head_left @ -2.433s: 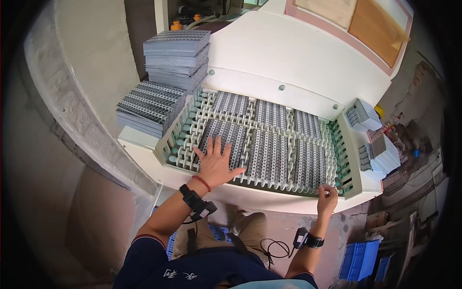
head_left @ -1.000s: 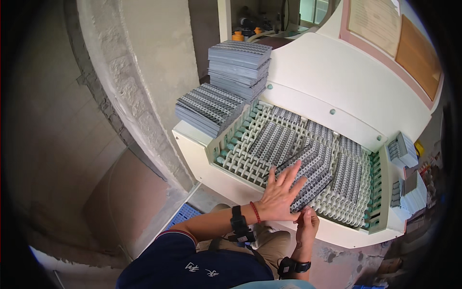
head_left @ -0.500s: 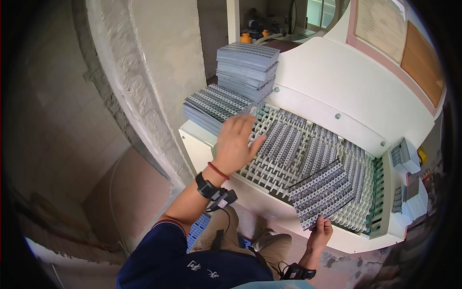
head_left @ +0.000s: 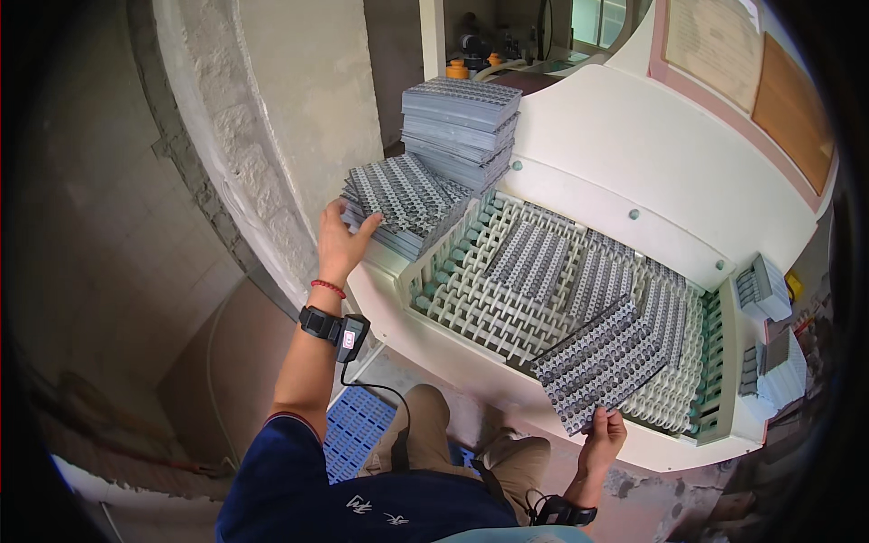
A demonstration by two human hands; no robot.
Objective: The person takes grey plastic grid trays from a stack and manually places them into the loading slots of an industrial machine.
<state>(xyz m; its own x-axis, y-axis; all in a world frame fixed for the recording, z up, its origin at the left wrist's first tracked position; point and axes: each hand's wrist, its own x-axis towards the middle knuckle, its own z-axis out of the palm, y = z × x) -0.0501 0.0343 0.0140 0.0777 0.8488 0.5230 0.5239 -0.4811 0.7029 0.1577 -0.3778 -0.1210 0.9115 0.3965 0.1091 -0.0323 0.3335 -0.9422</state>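
A flat grey sheet with rows of a repeating punched-looking pattern (head_left: 602,366) is pinched at its near corner by my right hand (head_left: 605,434), tilted above the roller bed (head_left: 489,330) of a white machine. To the left, my left hand (head_left: 344,240) grips the left edge of another patterned sheet (head_left: 407,195), thumb on top and fingers at the side. That sheet lies turned askew on the low stack of like sheets (head_left: 398,242). Several more patterned sheets, one of them here (head_left: 529,262), lie flat on the rollers.
A taller stack of sheets (head_left: 460,136) stands behind the low one. The machine's white hood (head_left: 588,136) rises at the back. Two light-blue boxes (head_left: 780,371) sit at the right end. A rough wall edge (head_left: 253,154) is close on the left, and a blue slatted crate (head_left: 358,430) is below.
My left hand has moved left from over the roller bed to the low stack and taken hold of the top sheet, now turned askew. My right hand keeps its sheet nearly still.
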